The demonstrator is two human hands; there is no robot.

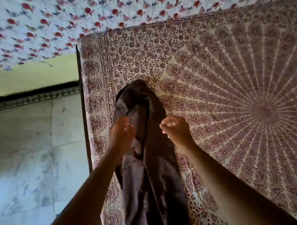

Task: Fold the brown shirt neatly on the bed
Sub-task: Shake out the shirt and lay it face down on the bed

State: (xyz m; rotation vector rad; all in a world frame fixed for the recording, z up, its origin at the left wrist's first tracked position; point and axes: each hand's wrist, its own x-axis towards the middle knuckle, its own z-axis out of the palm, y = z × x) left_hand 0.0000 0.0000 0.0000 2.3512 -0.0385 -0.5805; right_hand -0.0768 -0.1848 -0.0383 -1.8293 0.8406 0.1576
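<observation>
The brown shirt (149, 174) lies in a long narrow strip on the bed, running from the near edge up to a rounded far end. My left hand (121, 132) rests on the shirt's left side with its fingers reaching over the cloth; it is blurred. My right hand (174, 130) sits at the shirt's right edge with its fingers curled, and whether cloth is pinched in them is hidden. Both forearms come in from the bottom of the view.
The bed carries a cream sheet (231, 88) printed with maroon mandala and flower patterns. A white cloth with red flowers (66, 21) lies across its far end. To the left, past the bed's dark edge (84, 117), is pale tiled floor (32, 157).
</observation>
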